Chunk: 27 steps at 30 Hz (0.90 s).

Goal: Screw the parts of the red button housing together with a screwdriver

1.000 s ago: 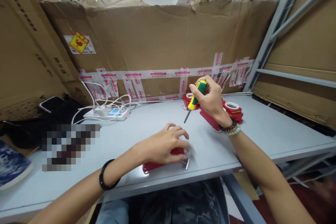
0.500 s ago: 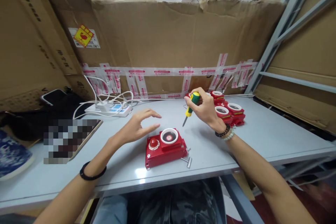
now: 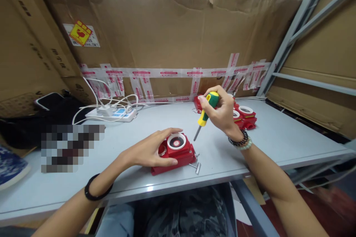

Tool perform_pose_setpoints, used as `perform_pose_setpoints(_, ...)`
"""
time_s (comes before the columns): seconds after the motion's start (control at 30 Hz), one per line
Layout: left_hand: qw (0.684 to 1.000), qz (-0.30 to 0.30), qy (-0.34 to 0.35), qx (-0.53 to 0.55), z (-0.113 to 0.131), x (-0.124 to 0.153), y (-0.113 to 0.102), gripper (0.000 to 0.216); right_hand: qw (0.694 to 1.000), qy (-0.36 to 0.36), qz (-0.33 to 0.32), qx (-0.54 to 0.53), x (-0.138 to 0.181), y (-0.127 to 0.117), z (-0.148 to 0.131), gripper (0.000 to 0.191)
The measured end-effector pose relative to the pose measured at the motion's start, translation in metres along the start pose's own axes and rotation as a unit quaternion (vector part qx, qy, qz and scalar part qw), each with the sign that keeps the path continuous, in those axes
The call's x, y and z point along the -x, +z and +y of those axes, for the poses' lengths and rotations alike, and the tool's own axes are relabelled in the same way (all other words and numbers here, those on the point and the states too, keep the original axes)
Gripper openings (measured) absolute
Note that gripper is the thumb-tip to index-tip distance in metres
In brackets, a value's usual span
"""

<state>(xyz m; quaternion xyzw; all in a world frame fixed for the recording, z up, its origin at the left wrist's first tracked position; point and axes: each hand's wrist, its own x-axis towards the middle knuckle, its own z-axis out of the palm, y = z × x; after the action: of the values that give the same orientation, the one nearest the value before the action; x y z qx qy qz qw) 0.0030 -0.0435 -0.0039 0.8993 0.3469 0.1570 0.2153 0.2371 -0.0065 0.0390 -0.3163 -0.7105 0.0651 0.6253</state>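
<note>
Checking the head view, we find the left hand [image 3: 150, 152] clasping the white-ringed red housing [image 3: 184, 157] beneath it, presumably for steadiness; well apart, the right hand [image 3: 223, 112] grips the screwdriver [image 3: 203, 118] tip-down, blade clear of the housing, apparently for aim.

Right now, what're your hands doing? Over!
Left hand grasping, partly covering red white-ringed box. Right hand gripping green-and-yellow screwdriver, tip off box. Metal T-bar by box's right end.
</note>
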Motion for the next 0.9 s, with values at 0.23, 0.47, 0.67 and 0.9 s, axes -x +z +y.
perform_pose_setpoints(0.23, 0.999, -0.020, 0.000, 0.050, 0.003, 0.000, 0.002, 0.072, 0.995, 0.093, -0.036, 0.018, 0.026, -0.018, 0.005, 0.015)
perform_pose_setpoints(0.47, 0.996, -0.031, -0.013, 0.081, 0.002, 0.001, 0.005, 0.071, 0.969, 0.244, 0.032, -0.028, 0.061, -0.044, 0.026, 0.023)
perform_pose_setpoints(0.67, 0.996, -0.009, -0.010, 0.091, 0.003, 0.003, 0.009, 0.070, 0.947, 0.311, 0.060, -0.054, 0.078, -0.059, 0.022, 0.029)
perform_pose_setpoints(0.9, 0.990, 0.085, 0.008, 0.114, -0.014, 0.012, 0.014, 0.072, 0.945, 0.295, 0.128, -0.054, 0.066, -0.067, 0.018, 0.031)
